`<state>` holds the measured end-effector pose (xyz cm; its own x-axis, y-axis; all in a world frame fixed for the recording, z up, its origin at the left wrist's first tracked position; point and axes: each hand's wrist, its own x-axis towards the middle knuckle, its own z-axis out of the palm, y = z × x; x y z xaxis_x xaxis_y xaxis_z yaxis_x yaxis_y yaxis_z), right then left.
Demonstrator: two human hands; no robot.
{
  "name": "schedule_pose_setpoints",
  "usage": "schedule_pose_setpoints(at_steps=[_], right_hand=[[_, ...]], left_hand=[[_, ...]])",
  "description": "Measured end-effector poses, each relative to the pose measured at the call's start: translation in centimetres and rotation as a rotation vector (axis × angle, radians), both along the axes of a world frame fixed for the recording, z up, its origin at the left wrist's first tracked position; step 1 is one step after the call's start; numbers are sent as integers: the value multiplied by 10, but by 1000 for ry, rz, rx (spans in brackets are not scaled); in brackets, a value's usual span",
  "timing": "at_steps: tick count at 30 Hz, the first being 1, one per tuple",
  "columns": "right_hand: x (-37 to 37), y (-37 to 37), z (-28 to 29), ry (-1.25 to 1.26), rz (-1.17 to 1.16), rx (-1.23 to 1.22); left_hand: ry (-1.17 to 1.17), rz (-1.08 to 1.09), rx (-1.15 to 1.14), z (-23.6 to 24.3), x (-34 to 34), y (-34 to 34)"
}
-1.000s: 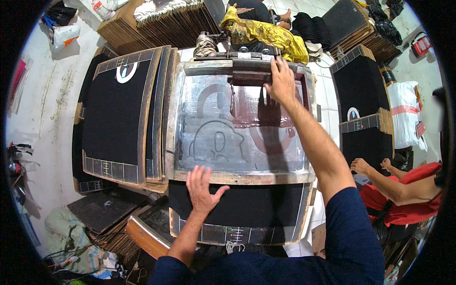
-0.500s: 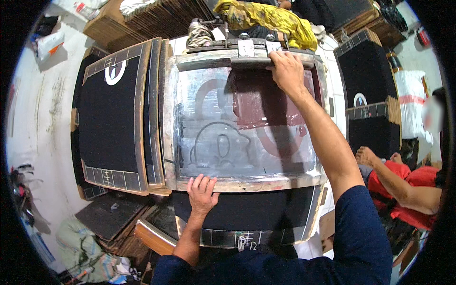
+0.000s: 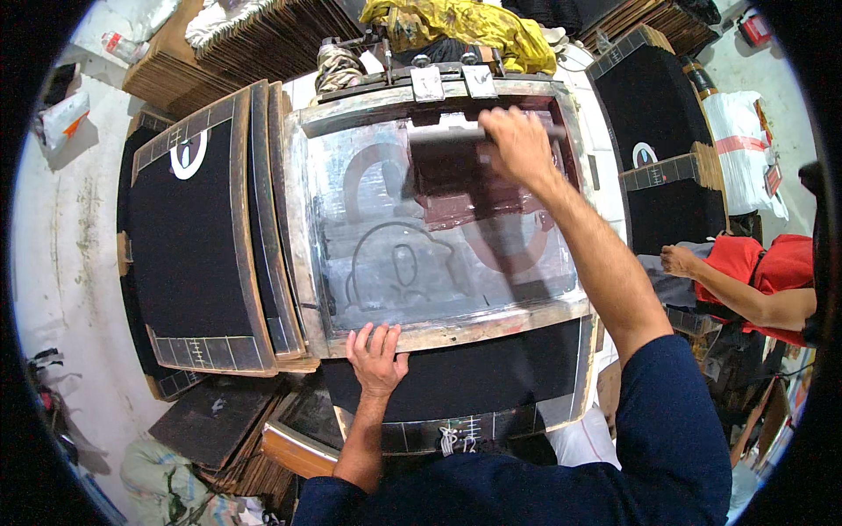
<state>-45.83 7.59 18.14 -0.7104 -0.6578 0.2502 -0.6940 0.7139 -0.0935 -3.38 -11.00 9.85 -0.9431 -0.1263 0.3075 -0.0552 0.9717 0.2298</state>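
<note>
A wooden-framed printing screen (image 3: 438,340) lies over a black board, its pale mesh showing a rounded outline drawing and curved shapes. Dark maroon ink (image 3: 465,188) covers the mesh's far right part. My right hand (image 3: 519,147), blurred by motion, grips a long bar-shaped squeegee (image 3: 443,134) across the far side of the ink. My left hand (image 3: 376,359) is hooked over the screen's near rail, left of its middle, fingers on top and thumb out to the right. Metal clamps (image 3: 428,84) sit at the screen's far rail.
Black-covered boards (image 3: 189,245) stand to the left, and more boards (image 3: 653,123) to the right. A yellow cloth (image 3: 474,31) lies behind the clamps. At the right, another person's hand (image 3: 678,260) and red garment (image 3: 745,263) show. Stacked boards (image 3: 281,44) line the back.
My right hand has drawn the squeegee a little nearer, away from the far rail. My left hand stays on the near rail. The whole view has shifted slightly.
</note>
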Motion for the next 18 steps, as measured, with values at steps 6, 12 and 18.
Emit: schedule_pose_setpoints(at_steps=[6, 12, 18], right_hand=[[-16, -11, -27, 129, -108, -28], [97, 26, -19, 86, -112, -55], [119, 37, -22, 91, -104, -43]], left_hand=[[-13, 12, -34, -2, 2, 1], [-41, 11, -30, -2, 3, -1], [-6, 5, 17, 9, -5, 3]])
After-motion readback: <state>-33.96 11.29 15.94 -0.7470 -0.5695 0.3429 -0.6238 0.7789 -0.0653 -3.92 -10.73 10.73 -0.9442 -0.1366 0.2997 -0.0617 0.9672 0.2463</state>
